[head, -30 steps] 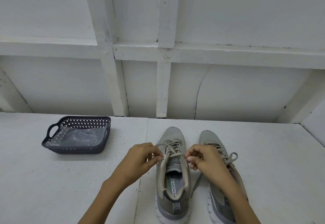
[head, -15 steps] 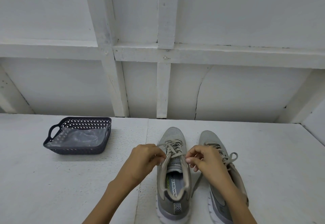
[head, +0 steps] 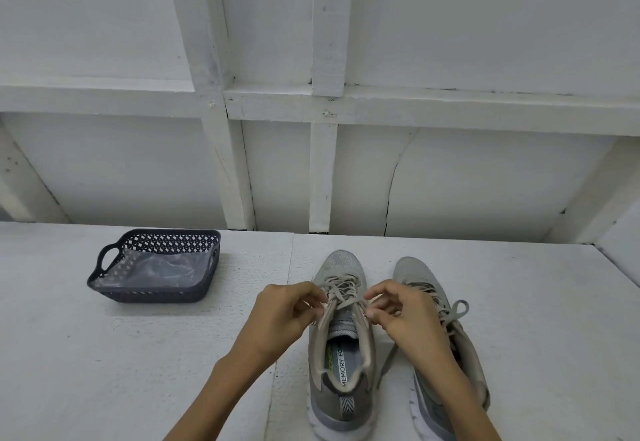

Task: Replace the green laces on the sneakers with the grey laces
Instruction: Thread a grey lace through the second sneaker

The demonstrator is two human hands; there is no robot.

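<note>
**Head view.** Two grey sneakers stand side by side on a white table [head: 104,371], right of centre, toes pointing far. The left hand [head: 280,312] has its fingers curled and pinches the pale lace [head: 343,290] at the left side of the upper eyelets of the left sneaker [head: 343,364]. The right hand [head: 405,312], fingers likewise curled, pinches the same lace at the right side. The right sneaker [head: 410,269], partly hidden behind the right wrist, carries a tied bow [head: 457,309]. To the far left sits a dark perforated basket [head: 156,293] holding a clear plastic bag [head: 156,269]. A white panelled wall [head: 485,180] stands beyond.
</note>
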